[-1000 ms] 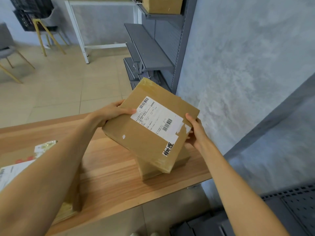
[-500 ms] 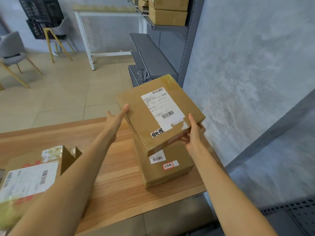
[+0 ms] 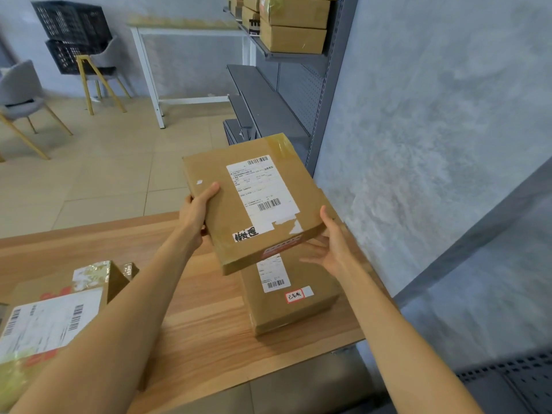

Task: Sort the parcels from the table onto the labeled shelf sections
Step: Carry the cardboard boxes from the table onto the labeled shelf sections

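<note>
A flat brown parcel (image 3: 239, 216) with a white shipping label and black handwriting hangs tilted above the wooden table (image 3: 203, 330). My left hand (image 3: 195, 209) grips its left edge, thumb on top. My right hand (image 3: 331, 248) holds its near right corner from below, thumb up along the side. Under it a second brown parcel (image 3: 294, 304) with a red-framed sticker lies on the table. A third parcel (image 3: 50, 321) with yellow tape sits at the near left. The grey shelf unit (image 3: 268, 106) stands beyond the table, with several boxes (image 3: 294, 23) on its upper shelf.
A grey textured wall (image 3: 418, 115) rises at the right. A white-framed table (image 3: 167, 34), chairs (image 3: 21, 100) and black crates (image 3: 71, 34) stand at the back across the tiled floor. Another perforated grey shelf (image 3: 513, 380) shows at the lower right.
Both hands have raised the flat parcel and turned it, so its label now runs lengthwise away from me. The view has tipped up, showing more of the shelf and the parcel beneath.
</note>
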